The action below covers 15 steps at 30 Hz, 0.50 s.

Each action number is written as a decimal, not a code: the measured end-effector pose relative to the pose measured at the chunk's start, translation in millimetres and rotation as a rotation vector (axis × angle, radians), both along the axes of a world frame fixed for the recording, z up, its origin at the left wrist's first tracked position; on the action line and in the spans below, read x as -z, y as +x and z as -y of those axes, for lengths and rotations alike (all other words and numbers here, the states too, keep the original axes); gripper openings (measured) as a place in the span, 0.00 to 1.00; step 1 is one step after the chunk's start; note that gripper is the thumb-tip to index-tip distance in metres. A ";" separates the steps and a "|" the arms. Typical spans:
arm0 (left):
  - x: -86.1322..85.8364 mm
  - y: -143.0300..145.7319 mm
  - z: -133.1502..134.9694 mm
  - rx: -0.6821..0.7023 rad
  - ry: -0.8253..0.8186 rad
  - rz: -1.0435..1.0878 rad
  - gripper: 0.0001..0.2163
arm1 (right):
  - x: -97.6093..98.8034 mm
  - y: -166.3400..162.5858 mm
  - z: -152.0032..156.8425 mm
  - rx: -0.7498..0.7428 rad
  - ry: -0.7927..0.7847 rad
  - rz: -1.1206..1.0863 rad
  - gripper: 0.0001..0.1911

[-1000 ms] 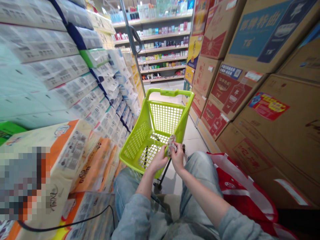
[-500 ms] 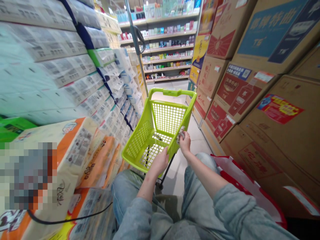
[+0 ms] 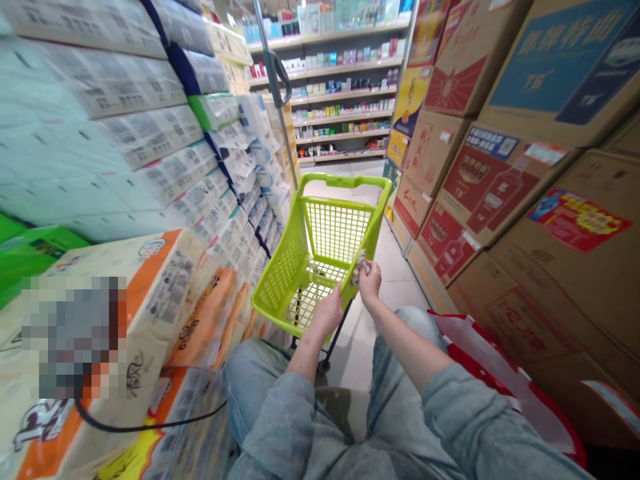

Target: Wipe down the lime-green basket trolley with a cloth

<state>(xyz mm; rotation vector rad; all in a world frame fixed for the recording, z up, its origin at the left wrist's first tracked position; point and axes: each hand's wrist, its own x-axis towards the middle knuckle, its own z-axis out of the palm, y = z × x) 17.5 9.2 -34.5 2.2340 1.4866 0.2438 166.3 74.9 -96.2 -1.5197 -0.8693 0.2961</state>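
Observation:
A lime-green plastic shopping basket on wheels (image 3: 320,200) stands in the aisle in front of my knees. My left hand (image 3: 327,310) grips its near rim with the fingers curled over the edge. My right hand (image 3: 369,279) is closed on a small crumpled cloth (image 3: 359,260), which it presses against the basket's right side wall. Both sleeves are grey, and my legs in pale jeans fill the bottom of the view.
Stacked tissue and toilet-paper packs (image 3: 150,160) wall the left side. Brown cardboard cartons (image 3: 500,173) are piled on the right, with a red and white bag (image 3: 490,373) at their foot. Product shelves (image 3: 345,87) close the aisle's far end behind a metal pole (image 3: 277,87).
A second ago both hands held the cloth together near my knees. The right hand carried it to the basket's right wall, and the left hand took hold of the near rim.

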 end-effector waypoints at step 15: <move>1.4 21.5 -5.3 -0.022 -0.016 0.057 0.18 | 52.5 -38.9 86.6 -0.228 -0.010 0.032 0.06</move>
